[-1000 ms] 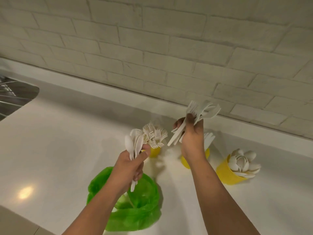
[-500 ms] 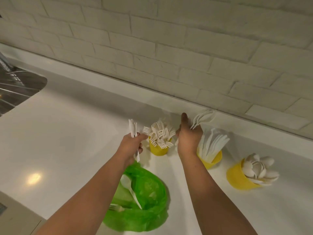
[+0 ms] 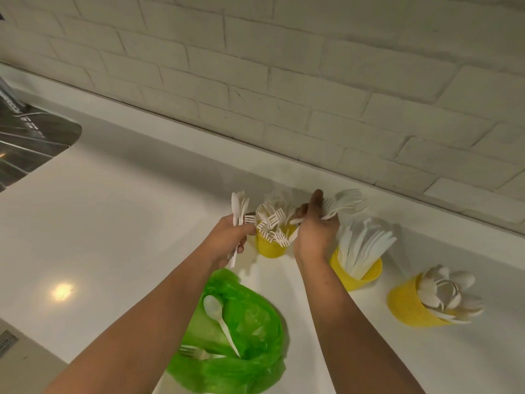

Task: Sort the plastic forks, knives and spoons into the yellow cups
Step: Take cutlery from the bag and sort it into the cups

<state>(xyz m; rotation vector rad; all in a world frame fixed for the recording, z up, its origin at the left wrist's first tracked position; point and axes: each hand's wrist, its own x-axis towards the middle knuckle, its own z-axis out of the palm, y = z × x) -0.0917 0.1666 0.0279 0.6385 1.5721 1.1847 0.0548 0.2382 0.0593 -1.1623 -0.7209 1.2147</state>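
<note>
Three yellow cups stand along the back of the white counter. The left cup (image 3: 270,247) holds forks, the middle cup (image 3: 359,278) holds knives, the right cup (image 3: 412,308) holds spoons. My left hand (image 3: 227,240) grips a small bundle of white cutlery (image 3: 238,209) just left of the fork cup. My right hand (image 3: 315,231) grips a bunch of white forks (image 3: 345,203) above and between the fork and knife cups. A green plastic bag (image 3: 241,336) lies near me with a spoon (image 3: 218,314) and a fork (image 3: 196,352) in it.
A white brick wall (image 3: 284,81) runs behind the cups. A steel sink (image 3: 25,140) lies at the far left. The counter's front edge (image 3: 31,351) shows at the lower left.
Both hands have moved lower and closer to the fork cup. My right hand's bunch of forks now sits right beside that cup, and my left hand has drawn up against its left side.
</note>
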